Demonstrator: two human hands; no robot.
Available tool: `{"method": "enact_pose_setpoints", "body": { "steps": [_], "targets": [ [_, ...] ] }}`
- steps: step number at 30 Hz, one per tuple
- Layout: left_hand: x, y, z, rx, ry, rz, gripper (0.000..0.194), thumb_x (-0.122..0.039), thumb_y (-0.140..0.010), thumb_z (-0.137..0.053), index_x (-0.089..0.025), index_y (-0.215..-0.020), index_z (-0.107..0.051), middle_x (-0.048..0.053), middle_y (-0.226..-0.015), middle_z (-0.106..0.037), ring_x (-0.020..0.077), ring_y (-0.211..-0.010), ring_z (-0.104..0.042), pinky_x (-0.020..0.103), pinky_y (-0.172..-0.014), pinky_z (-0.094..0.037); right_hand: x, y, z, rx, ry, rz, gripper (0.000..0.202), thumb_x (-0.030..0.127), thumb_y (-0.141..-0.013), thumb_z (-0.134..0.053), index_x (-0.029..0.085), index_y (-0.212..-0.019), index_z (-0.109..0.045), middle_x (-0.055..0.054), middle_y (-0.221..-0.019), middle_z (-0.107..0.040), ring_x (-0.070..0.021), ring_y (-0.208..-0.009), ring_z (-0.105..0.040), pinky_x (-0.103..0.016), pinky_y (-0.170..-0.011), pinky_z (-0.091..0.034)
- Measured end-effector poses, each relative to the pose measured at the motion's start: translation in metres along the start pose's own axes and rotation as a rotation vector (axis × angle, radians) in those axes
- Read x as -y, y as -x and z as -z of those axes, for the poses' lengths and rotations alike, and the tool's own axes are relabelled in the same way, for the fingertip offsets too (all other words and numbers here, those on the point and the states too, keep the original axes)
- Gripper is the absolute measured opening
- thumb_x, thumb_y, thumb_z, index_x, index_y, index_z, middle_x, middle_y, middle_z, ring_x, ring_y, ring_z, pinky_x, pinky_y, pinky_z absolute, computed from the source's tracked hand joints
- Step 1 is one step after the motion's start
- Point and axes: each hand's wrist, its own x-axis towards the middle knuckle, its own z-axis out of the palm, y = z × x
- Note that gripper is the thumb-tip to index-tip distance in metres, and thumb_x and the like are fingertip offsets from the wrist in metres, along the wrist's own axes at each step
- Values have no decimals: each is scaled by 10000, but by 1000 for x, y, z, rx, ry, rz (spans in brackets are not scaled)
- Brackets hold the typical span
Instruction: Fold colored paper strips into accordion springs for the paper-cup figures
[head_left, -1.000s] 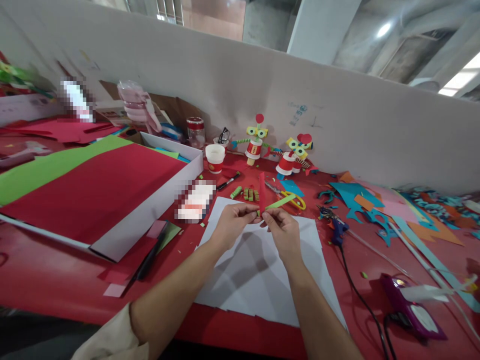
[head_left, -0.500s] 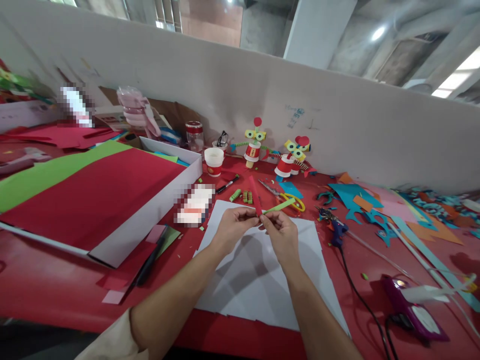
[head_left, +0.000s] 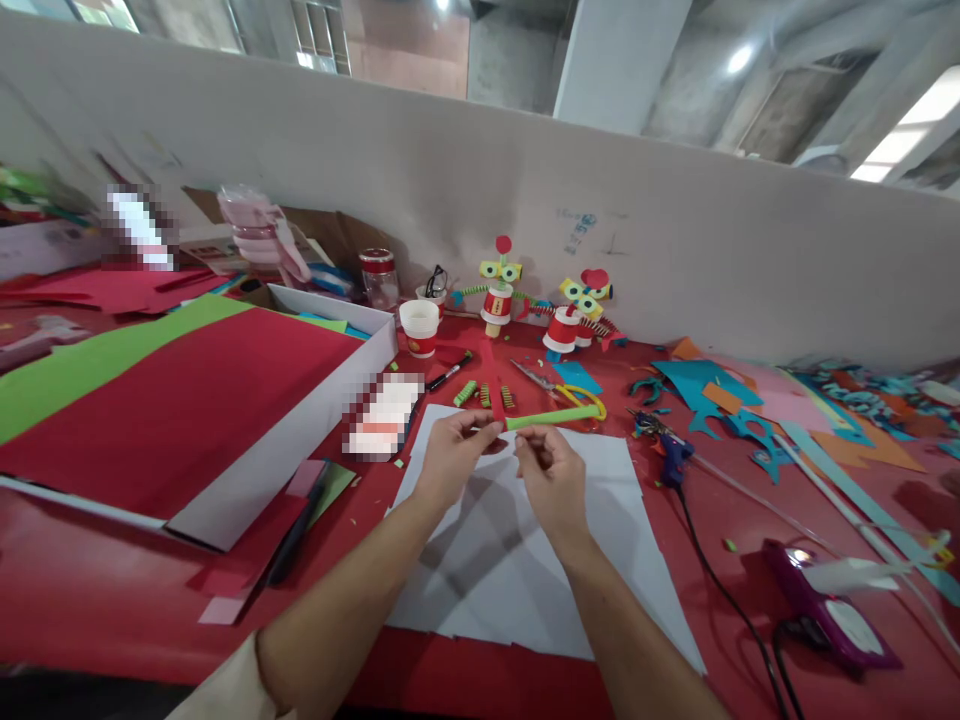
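Note:
My left hand (head_left: 456, 458) is closed, pinching the joined ends of a red paper strip (head_left: 493, 375) and a green paper strip (head_left: 555, 416) between thumb and fingers. The red strip points away from me, and the green one stretches to the right. Just right of that joint is my right hand (head_left: 553, 478), its fingers curled and slightly apart, with nothing visible in them. Both hands are over white paper (head_left: 510, 590). Beyond them lie folded green paper springs (head_left: 466, 392) and yellow-handled scissors (head_left: 536, 376), whose handles are partly behind the green strip.
A white box (head_left: 292, 455) with red and green sheets stands left, beside a blurred phone (head_left: 382, 415). Paper-cup figures (head_left: 498, 302) and a paper cup (head_left: 419, 328) stand at the back. A glue gun (head_left: 675, 458) and a purple power strip (head_left: 832, 610) lie right.
My right hand has come away from the strips' joint, which stays in my left hand. The green strip has turned nearly level, and the red strip points more straight ahead.

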Motion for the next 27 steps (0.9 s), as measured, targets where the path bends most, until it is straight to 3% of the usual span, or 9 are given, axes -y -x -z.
{"method": "enact_pose_setpoints", "body": {
  "steps": [4,7,9,12,15,19,24,27],
  "targets": [
    [0,-2,4,40,-328,-192,133,-240,-691,-681,-173,-805,-696,7,-707,-684,146,-669,-649,266,-667,-530,4,-6,13,-214,460,318,192,355,-775,-647,209,-896,-677,-79,-967,-647,-250,-951,-543,-405,-843,-402],
    [-2,1,6,95,-504,-320,252,-167,-693,-660,-202,-942,-650,-9,-728,-684,137,-674,-652,241,-656,-517,4,-11,20,-114,564,344,140,352,-798,-644,244,-848,-719,-68,-1001,-679,-274,-1036,-527,-444,-901,-339],
    [-4,3,6,129,-549,-352,298,-152,-686,-666,-210,-974,-615,-17,-727,-675,130,-661,-649,232,-651,-514,2,-14,21,13,482,298,141,322,-826,-615,244,-785,-724,-52,-894,-710,-249,-972,-572,-421,-886,-356],
    [-7,5,6,167,-571,-385,198,-179,-698,-668,-200,-888,-616,-3,-734,-672,133,-668,-647,231,-647,-513,-1,-17,19,117,223,200,145,311,-817,-605,228,-772,-714,-42,-823,-714,-209,-831,-617,-342,-782,-433],
    [-8,5,5,185,-541,-379,130,-194,-709,-661,-186,-835,-631,16,-747,-678,141,-685,-645,238,-648,-515,-3,-15,15,59,44,74,135,322,-769,-626,207,-741,-692,-33,-793,-699,-191,-751,-616,-297,-691,-460],
    [-7,6,2,145,-394,-309,190,-193,-689,-688,-168,-875,-661,26,-771,-688,146,-709,-644,254,-682,-520,-3,-10,9,6,-93,-56,166,348,-767,-628,189,-768,-677,-24,-796,-687,-177,-757,-607,-277,-691,-457],
    [-5,9,-6,87,-181,-205,304,-213,-594,-785,-163,-882,-703,33,-795,-705,162,-751,-645,286,-735,-523,-7,-6,4,-20,-223,-82,184,358,-793,-621,189,-828,-682,-15,-798,-675,-168,-775,-583,-280,-737,-443],
    [-2,11,-9,36,-83,-157,242,-211,-588,-789,-183,-822,-729,18,-776,-716,151,-738,-638,278,-737,-513,-7,-4,1,-31,-281,-90,178,360,-793,-629,194,-828,-685,-4,-767,-653,-160,-762,-563,-276,-736,-434]
  ]
}}
